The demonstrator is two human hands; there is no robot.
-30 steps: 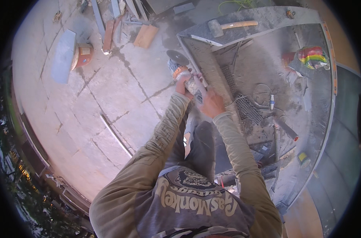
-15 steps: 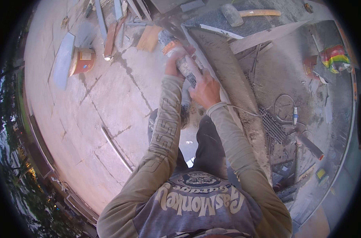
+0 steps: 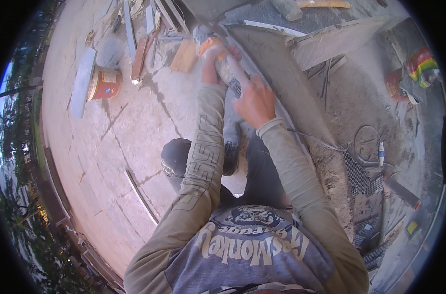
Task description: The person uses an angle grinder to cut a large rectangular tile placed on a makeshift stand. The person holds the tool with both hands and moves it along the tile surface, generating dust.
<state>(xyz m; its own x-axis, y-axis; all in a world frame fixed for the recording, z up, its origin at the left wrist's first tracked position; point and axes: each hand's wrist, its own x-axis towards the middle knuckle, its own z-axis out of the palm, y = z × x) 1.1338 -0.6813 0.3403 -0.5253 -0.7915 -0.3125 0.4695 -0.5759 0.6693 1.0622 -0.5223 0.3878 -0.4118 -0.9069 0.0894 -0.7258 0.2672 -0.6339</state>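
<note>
A dust-coated angle grinder with an orange band lies between my two hands, pointing away from me along the edge of a long slab. My left hand is wrapped round its front part, just behind the head. Farther back, my right hand grips the handle end. A thin cord trails off to the right below the right wrist. The disc and its contact with the slab are blurred by dust and cannot be made out.
A red-brown bucket stands left beside a pale board. Offcuts, including a tan tile, lie ahead. A mallet rests on the far slab. On the right are wire mesh, a pipe and a colourful bag.
The view has shifted a little, so the surroundings sit differently. My left knee has come into view to the left of my forearm. Both hands still hold the grinder by the slab edge.
</note>
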